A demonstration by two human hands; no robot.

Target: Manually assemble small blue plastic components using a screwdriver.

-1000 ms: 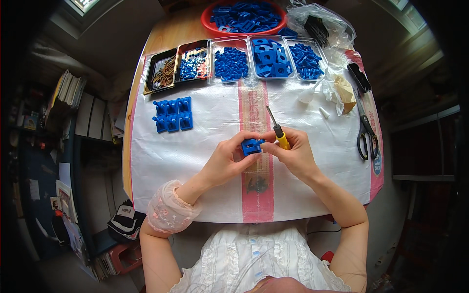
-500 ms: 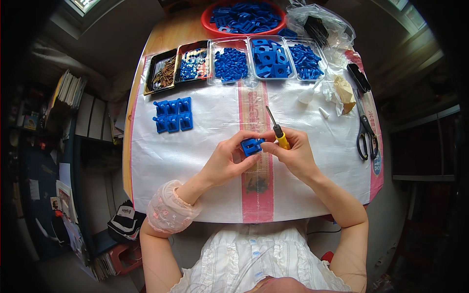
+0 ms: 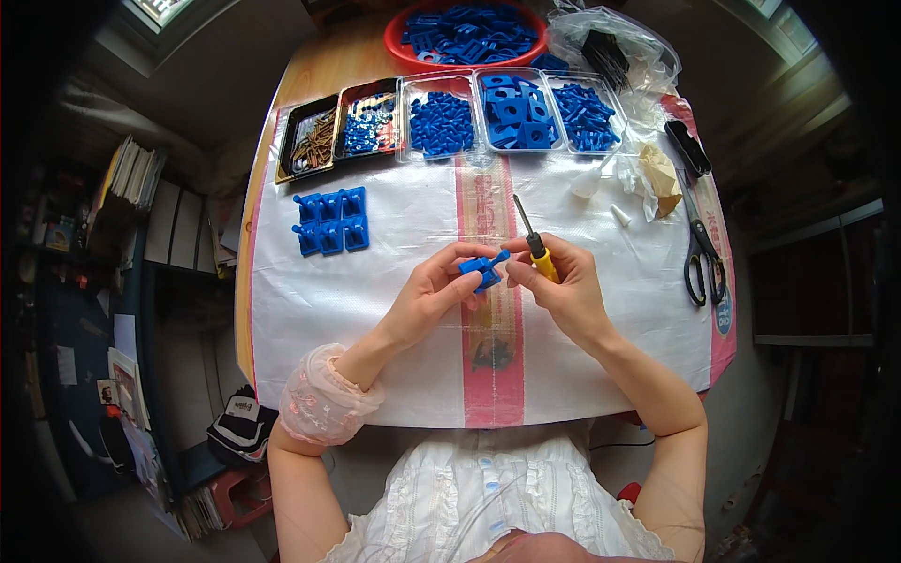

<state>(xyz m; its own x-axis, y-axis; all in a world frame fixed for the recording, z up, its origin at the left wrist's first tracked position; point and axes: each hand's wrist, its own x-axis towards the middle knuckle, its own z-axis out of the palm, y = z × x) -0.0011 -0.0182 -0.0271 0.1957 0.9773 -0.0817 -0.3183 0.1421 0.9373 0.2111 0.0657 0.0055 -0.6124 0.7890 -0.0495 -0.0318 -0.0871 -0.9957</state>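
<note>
1. You have bright window panes (image 3: 161,9) beyond the surface (image 3: 319,305).
2. Your surface looks well lit, with glare toward its far side.
3. You see dim, fisheye-bent shelves (image 3: 137,291) left of it.

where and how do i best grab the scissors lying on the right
Probably by the black looped handles of the scissors, coming from the near side: the loops lie nearest and offer finger openings, while the blades point away.

Faded lettering (image 3: 485,192), too blurred to read, runs along the middle stripe (image 3: 494,399) of the white sheet (image 3: 328,305). Red characters (image 3: 716,235) and a lettered blue oval (image 3: 723,318) mark its right edge; a black-and-white bag (image 3: 242,427) at left carries small dark print (image 3: 245,408).
</note>
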